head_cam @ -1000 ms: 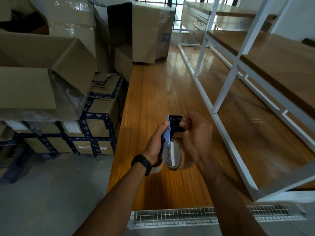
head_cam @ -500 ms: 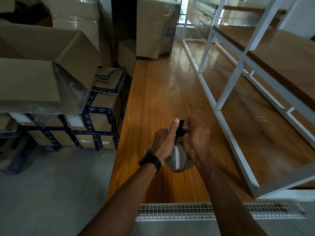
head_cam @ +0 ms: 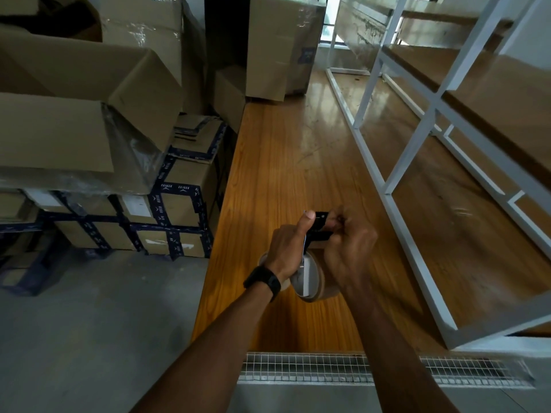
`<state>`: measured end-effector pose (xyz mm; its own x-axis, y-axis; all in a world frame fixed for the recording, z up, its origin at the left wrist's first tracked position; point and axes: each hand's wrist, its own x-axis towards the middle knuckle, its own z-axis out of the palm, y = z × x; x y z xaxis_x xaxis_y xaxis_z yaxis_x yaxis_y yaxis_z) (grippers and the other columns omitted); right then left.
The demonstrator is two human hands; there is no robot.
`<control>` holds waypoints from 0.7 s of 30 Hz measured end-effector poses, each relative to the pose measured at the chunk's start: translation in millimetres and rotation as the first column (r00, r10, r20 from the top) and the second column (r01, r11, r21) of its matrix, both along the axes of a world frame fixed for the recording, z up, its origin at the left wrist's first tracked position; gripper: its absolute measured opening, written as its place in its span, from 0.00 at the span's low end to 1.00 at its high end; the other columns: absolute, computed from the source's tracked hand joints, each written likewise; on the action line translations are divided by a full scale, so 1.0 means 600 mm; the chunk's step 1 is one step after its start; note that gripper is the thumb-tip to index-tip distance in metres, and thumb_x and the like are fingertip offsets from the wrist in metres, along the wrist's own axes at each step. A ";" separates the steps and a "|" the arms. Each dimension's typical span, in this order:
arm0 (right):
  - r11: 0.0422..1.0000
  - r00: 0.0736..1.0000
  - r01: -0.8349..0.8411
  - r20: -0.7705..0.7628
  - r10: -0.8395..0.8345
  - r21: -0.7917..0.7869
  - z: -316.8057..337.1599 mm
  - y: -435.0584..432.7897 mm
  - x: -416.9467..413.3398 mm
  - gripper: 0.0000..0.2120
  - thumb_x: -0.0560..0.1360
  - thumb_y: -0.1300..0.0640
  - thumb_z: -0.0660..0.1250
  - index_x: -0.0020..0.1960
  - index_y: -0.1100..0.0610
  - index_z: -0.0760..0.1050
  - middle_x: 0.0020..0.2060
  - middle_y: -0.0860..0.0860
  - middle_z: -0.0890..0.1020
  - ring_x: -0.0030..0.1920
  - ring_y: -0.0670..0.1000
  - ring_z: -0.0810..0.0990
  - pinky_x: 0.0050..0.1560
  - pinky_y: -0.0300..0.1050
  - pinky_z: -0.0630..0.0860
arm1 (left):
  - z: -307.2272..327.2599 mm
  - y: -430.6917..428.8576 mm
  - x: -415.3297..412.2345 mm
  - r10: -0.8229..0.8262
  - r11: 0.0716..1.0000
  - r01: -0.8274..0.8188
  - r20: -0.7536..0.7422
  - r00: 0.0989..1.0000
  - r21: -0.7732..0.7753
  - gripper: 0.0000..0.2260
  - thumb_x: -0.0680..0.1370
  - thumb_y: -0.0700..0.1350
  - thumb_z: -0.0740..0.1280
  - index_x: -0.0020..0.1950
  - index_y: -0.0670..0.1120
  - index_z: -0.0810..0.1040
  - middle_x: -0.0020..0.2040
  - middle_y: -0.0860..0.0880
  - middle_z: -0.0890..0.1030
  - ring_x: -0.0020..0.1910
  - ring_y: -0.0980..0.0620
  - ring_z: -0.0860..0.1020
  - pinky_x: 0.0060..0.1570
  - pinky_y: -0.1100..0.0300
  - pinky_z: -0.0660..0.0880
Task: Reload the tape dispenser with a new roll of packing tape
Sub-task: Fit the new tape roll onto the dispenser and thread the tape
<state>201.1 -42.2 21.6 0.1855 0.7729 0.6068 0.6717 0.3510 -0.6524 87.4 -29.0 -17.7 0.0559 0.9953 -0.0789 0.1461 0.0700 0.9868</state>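
Over the near part of a long wooden table (head_cam: 283,162) I hold a tape dispenser (head_cam: 320,226), black at its head with a blue-white side plate. A brown roll of packing tape (head_cam: 316,283) sits in it, below my hands. My left hand (head_cam: 287,247) grips the dispenser's body, thumb pressed up along its top edge. My right hand (head_cam: 348,248) is closed on the black front end, fingers pinched there; what they pinch is hidden. A second pale roll edge (head_cam: 264,259) peeks out behind my left wrist.
Stacked cardboard boxes (head_cam: 89,129) with blue tape fill the left side, more boxes (head_cam: 283,46) stand at the table's far end. A white metal shelf frame (head_cam: 417,162) with wooden boards runs along the right. A wire grille (head_cam: 328,368) lies at the table's near edge.
Both hands and the dispenser sank slightly toward the table and tilted; my left thumb slid up onto the dispenser's top, and my right fingers stayed at the black head.
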 end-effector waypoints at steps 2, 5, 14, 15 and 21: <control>1.000 0.993 0.019 -0.116 -0.019 -0.003 0.018 -0.007 -0.008 0.14 0.69 0.77 0.61 0.42 0.60 0.77 0.36 0.48 0.78 0.35 0.40 0.76 0.37 0.29 0.74 | 0.009 0.002 -0.006 -0.007 1.000 0.007 0.014 1.000 0.015 0.52 0.66 0.83 0.53 0.53 0.33 0.79 0.48 0.29 0.81 0.44 0.31 0.80 0.42 0.47 0.71; 1.000 0.991 0.004 -0.137 -0.001 0.026 0.028 -0.011 -0.014 0.14 0.69 0.77 0.60 0.42 0.61 0.77 0.35 0.49 0.79 0.36 0.43 0.77 0.38 0.34 0.75 | 0.023 0.003 -0.012 -0.037 0.998 0.037 0.006 0.999 0.046 0.55 0.63 0.84 0.53 0.54 0.32 0.80 0.49 0.31 0.82 0.49 0.30 0.80 0.47 0.38 0.76; 0.984 0.982 -0.030 -0.176 0.062 0.176 0.040 -0.022 -0.017 0.12 0.67 0.68 0.55 0.42 0.61 0.77 0.36 0.50 0.78 0.37 0.40 0.76 0.41 0.29 0.74 | 0.047 -0.002 -0.018 -0.132 0.990 0.136 0.125 0.983 -0.022 0.46 0.67 0.83 0.49 0.60 0.48 0.83 0.55 0.39 0.85 0.56 0.37 0.82 0.63 0.33 0.74; 0.982 0.982 -0.038 -0.175 0.071 0.183 0.041 -0.022 -0.016 0.12 0.67 0.68 0.55 0.42 0.62 0.77 0.36 0.50 0.78 0.37 0.41 0.76 0.41 0.30 0.74 | 0.050 -0.004 -0.018 -0.138 0.989 0.143 0.134 0.981 -0.033 0.46 0.67 0.83 0.48 0.61 0.50 0.82 0.55 0.42 0.85 0.57 0.41 0.83 0.64 0.36 0.74; 0.960 0.987 -0.074 -0.117 0.109 0.269 0.031 -0.024 -0.009 0.11 0.68 0.68 0.56 0.40 0.65 0.77 0.34 0.53 0.79 0.37 0.45 0.77 0.38 0.37 0.76 | 0.059 -0.014 -0.016 -0.113 0.984 0.130 0.143 0.983 -0.118 0.37 0.68 0.79 0.47 0.59 0.57 0.79 0.55 0.46 0.85 0.55 0.48 0.83 0.59 0.50 0.78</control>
